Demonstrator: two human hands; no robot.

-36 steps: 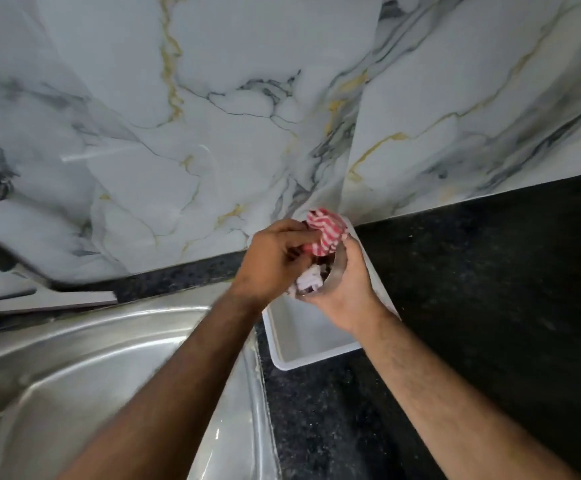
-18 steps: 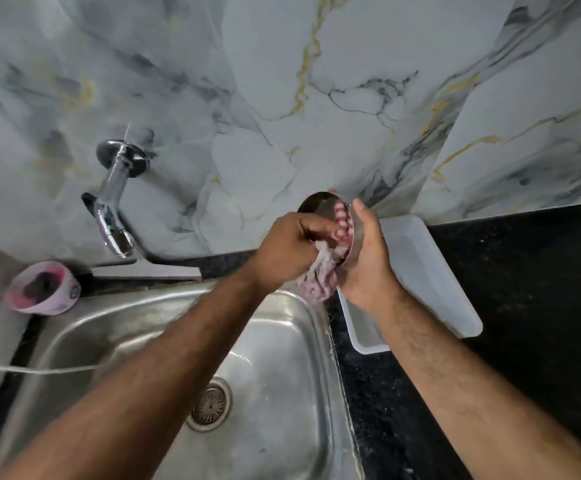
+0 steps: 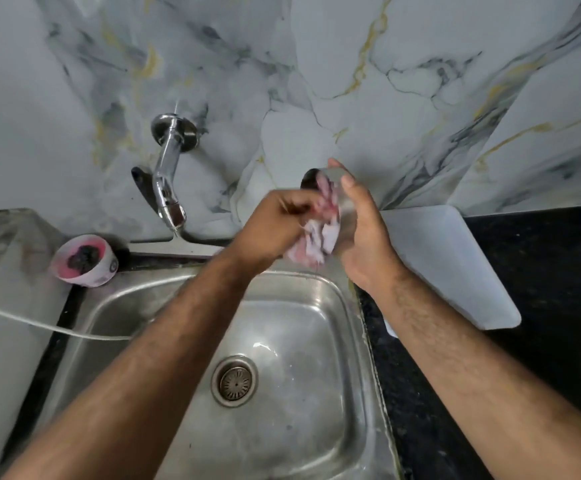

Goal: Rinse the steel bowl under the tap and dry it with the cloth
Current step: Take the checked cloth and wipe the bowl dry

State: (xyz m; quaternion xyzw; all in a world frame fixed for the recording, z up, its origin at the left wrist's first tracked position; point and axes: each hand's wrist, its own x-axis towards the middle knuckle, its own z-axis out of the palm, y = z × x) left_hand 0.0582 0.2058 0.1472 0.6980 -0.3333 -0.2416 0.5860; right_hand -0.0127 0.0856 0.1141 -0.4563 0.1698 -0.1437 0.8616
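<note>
My right hand (image 3: 365, 233) grips the small steel bowl (image 3: 346, 206) on its side, mouth facing left, above the sink's back right corner. My left hand (image 3: 271, 226) is closed on the red-and-white cloth (image 3: 317, 237), which is pushed into the bowl's mouth and hangs bunched below it. Much of the bowl is hidden by the cloth and my fingers. The chrome tap (image 3: 168, 188) juts from the marble wall to the left of my hands; no water runs from it.
The steel sink (image 3: 282, 427) with its round drain (image 3: 235, 381) lies below my arms. A white plastic tray (image 3: 455, 271) sits on the black counter (image 3: 542, 306) to the right. A pink-stained cup (image 3: 84, 259) stands at the sink's back left, with a white cord (image 3: 39, 325) beneath it.
The view has swung left from the tray to the sink and tap. My hands, bowl and cloth have shifted from over the tray to over the sink's corner, and the cloth has moved inside the bowl.
</note>
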